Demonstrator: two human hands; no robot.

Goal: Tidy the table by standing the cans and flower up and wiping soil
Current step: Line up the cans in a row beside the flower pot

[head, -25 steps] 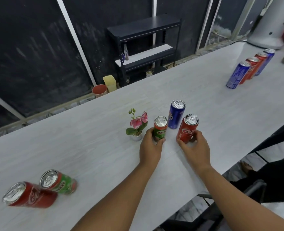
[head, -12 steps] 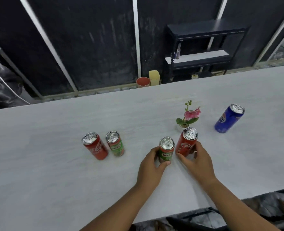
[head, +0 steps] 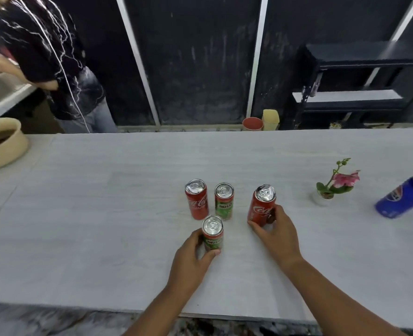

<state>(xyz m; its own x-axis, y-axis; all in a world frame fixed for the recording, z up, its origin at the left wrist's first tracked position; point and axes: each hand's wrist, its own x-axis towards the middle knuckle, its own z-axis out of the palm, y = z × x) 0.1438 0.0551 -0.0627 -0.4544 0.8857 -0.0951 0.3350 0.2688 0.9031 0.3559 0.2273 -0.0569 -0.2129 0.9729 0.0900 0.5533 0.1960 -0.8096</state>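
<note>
The left hand [head: 192, 258] has its fingers curled round an upright green can [head: 212, 232] near the surface's [head: 103, 202] front edge. The right hand [head: 277, 235] has its fingers wrapped round an upright red can [head: 261, 206] beside it. The flower [head: 333, 185] stands well apart, toward the right edge.
</note>
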